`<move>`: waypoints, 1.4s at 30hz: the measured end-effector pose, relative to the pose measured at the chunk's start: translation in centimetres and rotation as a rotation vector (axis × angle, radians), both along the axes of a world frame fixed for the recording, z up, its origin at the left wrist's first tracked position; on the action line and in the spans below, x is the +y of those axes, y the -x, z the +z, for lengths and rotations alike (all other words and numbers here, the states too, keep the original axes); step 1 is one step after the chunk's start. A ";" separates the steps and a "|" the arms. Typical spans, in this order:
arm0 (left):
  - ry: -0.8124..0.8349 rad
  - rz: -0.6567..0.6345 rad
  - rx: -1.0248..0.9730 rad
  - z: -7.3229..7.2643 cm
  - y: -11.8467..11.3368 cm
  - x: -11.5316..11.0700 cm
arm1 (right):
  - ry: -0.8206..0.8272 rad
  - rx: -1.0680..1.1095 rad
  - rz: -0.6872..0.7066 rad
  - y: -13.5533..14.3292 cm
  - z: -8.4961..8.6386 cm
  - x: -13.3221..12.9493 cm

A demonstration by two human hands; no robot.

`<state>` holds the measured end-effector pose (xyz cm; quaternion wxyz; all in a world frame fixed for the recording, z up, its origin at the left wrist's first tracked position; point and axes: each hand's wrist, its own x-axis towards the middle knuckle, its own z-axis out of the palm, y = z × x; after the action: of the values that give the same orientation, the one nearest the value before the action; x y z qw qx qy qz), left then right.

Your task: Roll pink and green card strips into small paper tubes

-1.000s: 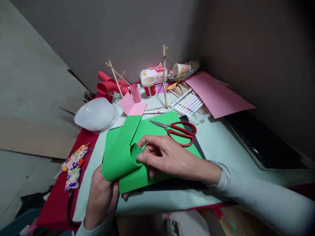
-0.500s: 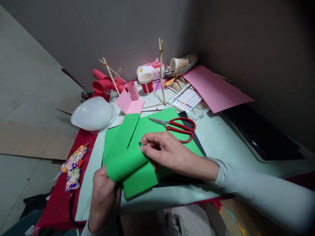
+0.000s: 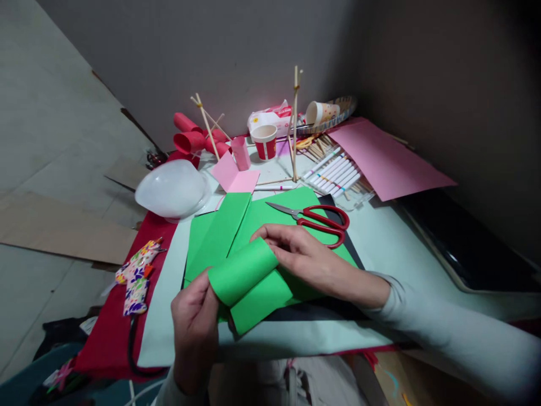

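A strip of green paper (image 3: pixel 243 272), curled into a tube with a flat flap hanging toward me, is held between both hands. My left hand (image 3: pixel 196 316) grips its left end, thumb on the outside. At the right end, my right hand (image 3: pixel 304 256) closes its fingers around the rolled edge; some fingertips are hidden behind the paper. Beneath lie green sheets (image 3: pixel 291 198), one a folded piece (image 3: pixel 220 231), on top of a black sheet (image 3: pixel 304 313). Red-handled scissors (image 3: pixel 325 223) rest on the green sheets just beyond my right hand, blades partly apart.
Behind are stick frames (image 3: pixel 295 124), a red and white paper cup (image 3: pixel 265 144), pink folded paper (image 3: pixel 234 176) and markers (image 3: pixel 332 172). A translucent bowl-like piece (image 3: pixel 171 189) and a floral-patterned glue gun (image 3: pixel 137 282) lie left. Pink sheet (image 3: pixel 389 160) and a black flat device (image 3: pixel 469 242) lie right.
The green strip has been curled further into a rounder tube, and my right hand has shifted from pinching its far edge to holding its right end. The view has swung slightly left.
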<state>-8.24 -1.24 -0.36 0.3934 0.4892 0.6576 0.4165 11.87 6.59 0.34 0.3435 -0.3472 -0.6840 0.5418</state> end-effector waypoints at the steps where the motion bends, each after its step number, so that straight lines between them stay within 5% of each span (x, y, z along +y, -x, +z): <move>1: -0.018 0.007 0.018 0.2 -0.3 -0.1 | 0.004 0.009 -0.013 0.0 -0.1 0.1; 9: 0.068 0.049 -0.055 1.8 -2.1 0.0 | 0.009 0.036 -0.002 -0.2 0.4 0.3; 18: 0.078 -0.034 -0.123 1.2 -1.3 0.2 | 0.005 -0.063 0.203 -1.3 1.2 1.1; 32: 0.245 -0.090 -0.204 1.7 -1.6 0.1 | -0.292 -0.221 0.190 -1.6 2.1 0.8; 40: 0.230 -0.026 -0.340 0.3 -0.2 1.2 | 0.142 0.166 0.102 -1.0 2.1 0.1; 42: 0.187 0.014 -0.347 0.2 -0.1 1.2 | 0.148 0.181 0.085 -0.9 2.0 0.0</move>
<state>-8.15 -0.04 -0.19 0.5418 0.3668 0.6190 0.4345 12.76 6.62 2.33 0.3542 -0.2920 -0.6225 0.6339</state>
